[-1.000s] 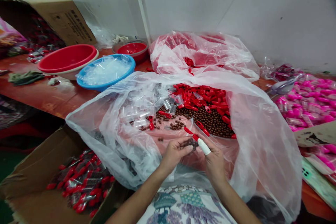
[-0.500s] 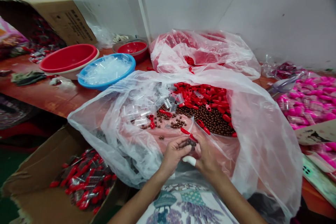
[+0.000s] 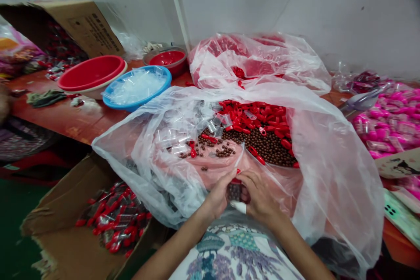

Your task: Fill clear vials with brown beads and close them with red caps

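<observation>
Both my hands close around a small clear plastic tube (image 3: 234,192) filled with brown balls. My left hand (image 3: 217,197) grips its left side, and my right hand (image 3: 261,196), white tape on one finger, wraps the other side. A bit of a red plastic cap (image 3: 238,171) shows between my fingertips at the tube's top; whether it is fully seated I cannot tell. Beyond my hands, inside a translucent plastic bag (image 3: 334,157), lie loose brown balls (image 3: 271,148), red caps (image 3: 259,116) and clear tubes (image 3: 175,133).
A cardboard box (image 3: 55,236) at lower left holds red-capped tubes (image 3: 114,218). On the table are a red basin (image 3: 92,72), a blue basin (image 3: 166,81) with clear pieces, another bag (image 3: 262,52) of red parts and a box (image 3: 398,162) of pink ones. A phone (image 3: 402,216) lies right.
The red cap no longer sticks out to the left; only its tip shows above the tube. My fingers have closed together over the tube's top. The camera view has shifted slightly.
</observation>
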